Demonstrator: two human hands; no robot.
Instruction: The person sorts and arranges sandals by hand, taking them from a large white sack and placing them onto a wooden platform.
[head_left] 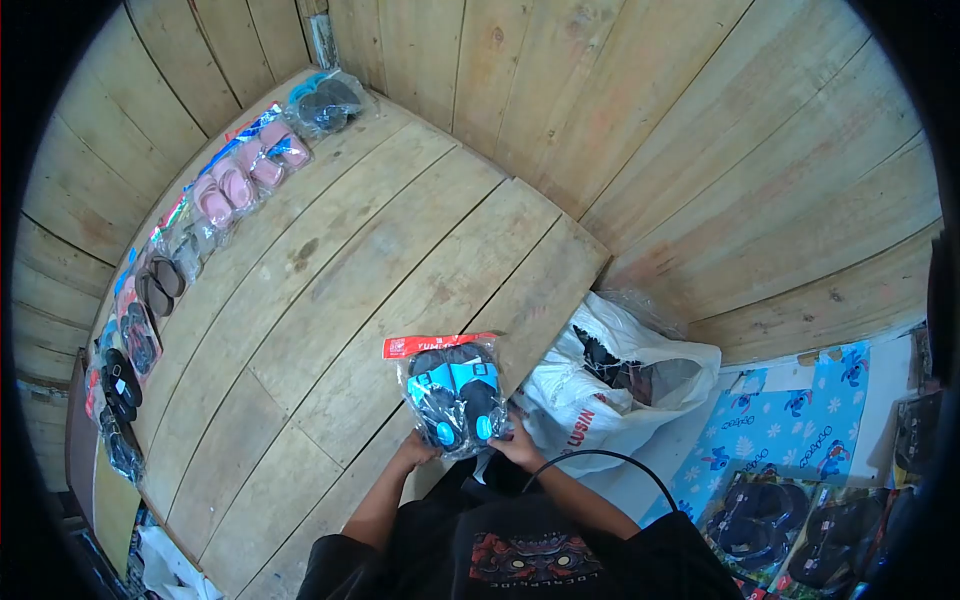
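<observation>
A pair of black and bright blue sandals (455, 392) lies in a clear plastic bag with a red top strip, close to my body over the near edge of the wooden platform. My left hand (420, 449) grips the bag's lower left corner, its fingers partly hidden beneath the plastic. At the lower right corner my right hand (516, 446) is closed on the same bag. Just right of my right hand stands a white woven sack (570, 405) with its mouth open and dark items in plastic inside.
Along the platform's (330, 290) far left edge runs a row of bagged footwear, with pink clogs (235, 185), brown slippers (158, 285) and black sandals (120, 385). Plank walls (600, 90) rise behind. Packaged dark footwear (765, 520) lies at the lower right by a blue patterned sheet (790, 425). A black cable (610, 455) arcs beside my right arm.
</observation>
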